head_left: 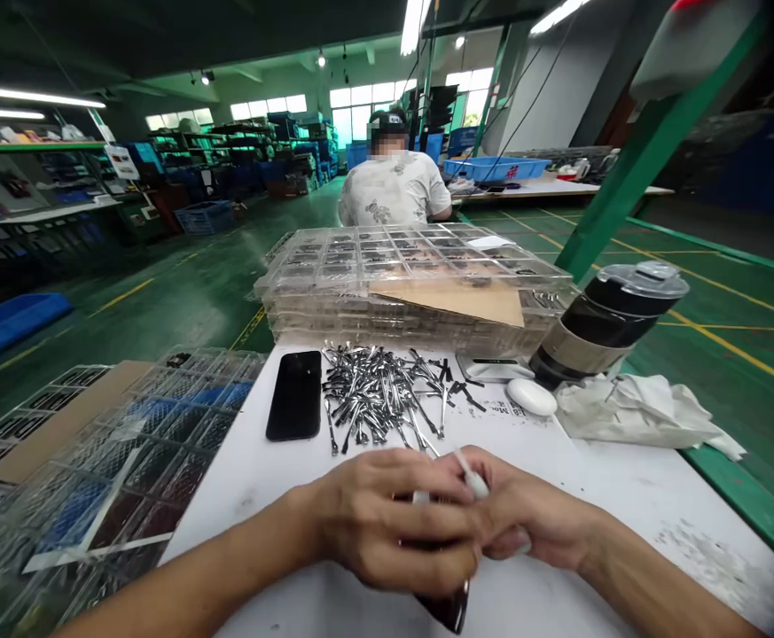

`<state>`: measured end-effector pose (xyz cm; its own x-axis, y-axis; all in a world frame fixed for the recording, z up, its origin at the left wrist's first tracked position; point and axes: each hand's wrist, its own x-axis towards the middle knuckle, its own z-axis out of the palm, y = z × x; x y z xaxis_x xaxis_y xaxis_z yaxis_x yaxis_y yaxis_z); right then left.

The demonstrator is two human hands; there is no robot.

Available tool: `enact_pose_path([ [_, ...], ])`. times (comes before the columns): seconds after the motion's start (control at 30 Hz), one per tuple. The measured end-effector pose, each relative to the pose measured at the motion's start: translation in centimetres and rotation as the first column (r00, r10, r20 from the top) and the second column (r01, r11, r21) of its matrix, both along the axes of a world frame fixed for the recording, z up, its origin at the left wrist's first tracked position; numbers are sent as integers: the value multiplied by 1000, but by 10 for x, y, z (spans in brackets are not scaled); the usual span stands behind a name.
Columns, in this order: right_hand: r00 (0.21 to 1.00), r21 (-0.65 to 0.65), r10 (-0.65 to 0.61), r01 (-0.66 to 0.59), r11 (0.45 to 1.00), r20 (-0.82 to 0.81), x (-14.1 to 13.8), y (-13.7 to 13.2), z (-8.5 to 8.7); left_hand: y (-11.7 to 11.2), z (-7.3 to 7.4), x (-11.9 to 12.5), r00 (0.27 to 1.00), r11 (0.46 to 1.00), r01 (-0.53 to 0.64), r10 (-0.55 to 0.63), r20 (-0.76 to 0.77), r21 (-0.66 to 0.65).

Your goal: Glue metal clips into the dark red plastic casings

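Over the front of the white table, my left hand (396, 523) and my right hand (512, 505) meet, fingers curled together. A dark, glossy brown piece (451, 610) sticks out below my left hand, which is closed around it. White covers (475, 484) show on fingertips of my right hand. The right fingers are closed too, but what they pinch is hidden behind the left hand. Just beyond lies a loose pile of small shiny metal parts (379, 390), several with black ends.
A black phone (294, 396) lies left of the pile. Stacked clear compartment trays (333, 306) with cardboard (453, 301) stand behind. A white mouse-shaped object (531, 398), a dark bottle (605, 323) and a crumpled white bag (645, 412) are at right. A person (393, 186) sits ahead, back turned.
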<state>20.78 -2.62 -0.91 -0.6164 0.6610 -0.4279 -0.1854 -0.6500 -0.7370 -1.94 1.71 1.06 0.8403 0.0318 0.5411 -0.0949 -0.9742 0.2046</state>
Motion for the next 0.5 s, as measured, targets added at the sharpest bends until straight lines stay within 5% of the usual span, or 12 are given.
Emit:
enact_pose_path([
  [0.1, 997, 45, 73, -75, 996, 37, -7, -1, 0, -9, -3, 0, 998, 989, 53, -56, -19, -140],
  [0.2, 991, 212, -32, 4, 977, 127, -2, 0, 12, -12, -15, 2, 964, 883, -43, 160, 212, -468],
  [0.27, 960, 376, -189, 100, 921, 206, 8, 2, 21, -11, -21, 5, 879, 663, -95, 406, 249, -742],
  [0.3, 928, 476, -280, 136, 869, 246, 13, 3, 25, -11, -23, 7, 839, 499, -100, 507, 197, -861],
  [0.37, 840, 683, -444, 127, 719, 311, 21, 4, 28, -8, -25, 12, 805, 154, -59, 591, 44, -986],
  [0.4, 783, 778, -518, 72, 624, 343, 24, 4, 28, -7, -25, 13, 813, 22, -29, 582, -11, -999],
  [0.43, 723, 850, -583, -10, 526, 370, 25, 5, 27, -5, -25, 14, 828, -68, 0, 559, -38, -998],
  [0.5, 612, 913, -680, -211, 350, 403, 25, 5, 25, -3, -25, 15, 857, -146, 32, 512, -48, -989],
])
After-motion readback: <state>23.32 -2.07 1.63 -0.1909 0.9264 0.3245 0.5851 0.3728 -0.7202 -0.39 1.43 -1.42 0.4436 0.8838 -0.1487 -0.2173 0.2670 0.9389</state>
